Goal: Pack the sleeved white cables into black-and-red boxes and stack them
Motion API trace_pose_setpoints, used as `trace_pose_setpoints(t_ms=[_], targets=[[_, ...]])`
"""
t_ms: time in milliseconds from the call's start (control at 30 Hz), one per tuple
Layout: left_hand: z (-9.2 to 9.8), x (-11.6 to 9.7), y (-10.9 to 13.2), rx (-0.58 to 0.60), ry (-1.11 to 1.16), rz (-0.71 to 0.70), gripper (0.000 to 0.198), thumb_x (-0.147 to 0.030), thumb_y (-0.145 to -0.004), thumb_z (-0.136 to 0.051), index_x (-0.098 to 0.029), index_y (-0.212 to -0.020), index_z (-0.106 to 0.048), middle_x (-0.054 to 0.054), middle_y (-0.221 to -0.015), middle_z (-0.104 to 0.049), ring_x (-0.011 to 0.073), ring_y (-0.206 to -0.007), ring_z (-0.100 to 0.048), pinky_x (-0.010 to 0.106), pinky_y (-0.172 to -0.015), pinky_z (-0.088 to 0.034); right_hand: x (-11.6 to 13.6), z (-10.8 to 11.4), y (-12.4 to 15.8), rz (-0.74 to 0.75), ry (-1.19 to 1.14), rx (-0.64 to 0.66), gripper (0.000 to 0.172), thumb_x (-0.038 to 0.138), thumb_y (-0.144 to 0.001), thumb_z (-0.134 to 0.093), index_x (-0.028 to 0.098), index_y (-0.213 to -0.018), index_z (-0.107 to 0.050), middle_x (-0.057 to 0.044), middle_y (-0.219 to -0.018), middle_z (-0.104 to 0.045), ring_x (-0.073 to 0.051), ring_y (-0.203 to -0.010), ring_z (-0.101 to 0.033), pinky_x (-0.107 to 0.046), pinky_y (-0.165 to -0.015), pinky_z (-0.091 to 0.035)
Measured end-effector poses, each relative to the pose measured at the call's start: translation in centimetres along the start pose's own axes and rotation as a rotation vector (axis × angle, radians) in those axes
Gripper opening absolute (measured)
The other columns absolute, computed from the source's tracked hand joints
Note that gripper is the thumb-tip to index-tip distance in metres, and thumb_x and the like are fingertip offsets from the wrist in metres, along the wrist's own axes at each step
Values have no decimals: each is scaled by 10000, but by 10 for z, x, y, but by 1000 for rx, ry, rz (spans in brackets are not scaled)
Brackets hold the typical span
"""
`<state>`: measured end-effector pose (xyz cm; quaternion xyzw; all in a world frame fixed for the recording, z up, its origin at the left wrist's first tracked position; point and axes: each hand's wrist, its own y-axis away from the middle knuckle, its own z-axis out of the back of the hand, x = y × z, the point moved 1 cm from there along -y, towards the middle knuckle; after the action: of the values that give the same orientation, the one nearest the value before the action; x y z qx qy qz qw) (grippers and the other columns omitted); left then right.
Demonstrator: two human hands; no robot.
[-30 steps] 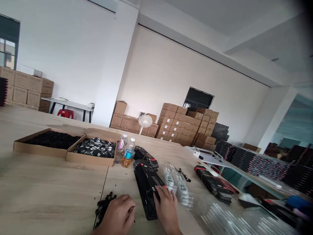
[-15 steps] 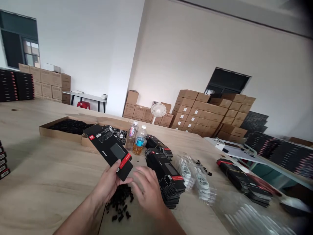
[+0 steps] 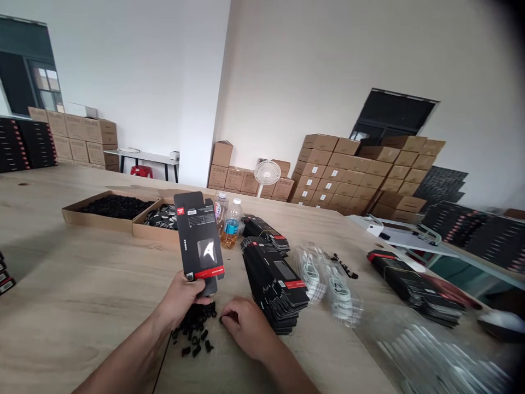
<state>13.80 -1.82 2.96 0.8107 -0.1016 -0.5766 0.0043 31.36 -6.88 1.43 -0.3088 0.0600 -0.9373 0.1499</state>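
Note:
My left hand grips the lower end of a black packaging box with a red band and a window, held nearly upright and opened out slightly. Below it lies a loose pile of small black parts on the table. My right hand is closed in a pinch just right of that pile, with a small black part showing at the fingertips. Beside it on the right is a stack of flat black boxes.
Two cardboard trays hold black pieces farther back. Plastic bottles stand behind the box stack. Bagged white cables, a banded bundle of black boxes and clear plastic sleeves lie to the right. Cartons are piled by the wall.
My left hand has turned the box from a slant to nearly upright, and its sides have opened out. My right hand has left the box's end and dropped to the table by the black parts.

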Motion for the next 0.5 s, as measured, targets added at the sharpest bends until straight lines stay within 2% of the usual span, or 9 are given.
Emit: trace_pose_setpoints(t_ms=[100, 167, 267, 367, 433, 500], targets=[[3, 4, -4, -62, 3, -19, 138, -181, -584, -609, -156, -716, -638, 6, -622, -650, 150, -575, -616, 223, -433, -520, -2, 4, 3, -16, 14, 3, 177, 144, -793, -584, 233, -749, -731, -12, -759, -701, -173, -745, -635, -264, -682, -431], [5, 7, -6, -79, -2, -30, 128, -196, -597, -576, -162, -709, -626, 7, -626, -644, 152, -584, -613, 214, -419, -504, -2, 5, 5, -5, 18, 31, 148, 145, -757, -614, 242, -766, -725, -3, -761, -682, -169, -737, -625, -254, -664, -425], [4, 8, -5, -24, -34, -48, 210, -198, -607, -618, -152, -805, -673, 44, -760, -701, 186, -710, -652, 252, -506, -563, 0, 4, 8, 1, 80, 65, 158, 122, -735, -617, 246, -790, -699, 0, -784, -656, -173, -757, -611, -254, -669, -417], [0, 6, 0, 47, -72, -77, 267, -193, -592, -689, -155, -857, -696, 53, -842, -716, 201, -791, -656, 286, -601, -597, 0, 3, 8, 14, 128, 36, 137, 144, -806, -562, 230, -827, -667, -19, -853, -658, -181, -800, -603, -270, -708, -415], [-1, 6, 3, 76, -103, -91, 258, -204, -590, -704, -156, -844, -700, 45, -826, -715, 196, -772, -653, 294, -610, -600, 0, 4, 6, 9, 60, -22, 117, 169, -842, -536, 223, -842, -640, -12, -849, -651, -169, -787, -593, -264, -709, -412], [-2, 6, 3, 88, -149, -107, 238, -224, -608, -688, -150, -835, -701, 46, -809, -717, 195, -743, -655, 293, -589, -594, -1, 5, 4, -15, -67, -94, 102, 196, -866, -516, 218, -822, -605, 13, -762, -620, -150, -724, -568, -249, -671, -404]])
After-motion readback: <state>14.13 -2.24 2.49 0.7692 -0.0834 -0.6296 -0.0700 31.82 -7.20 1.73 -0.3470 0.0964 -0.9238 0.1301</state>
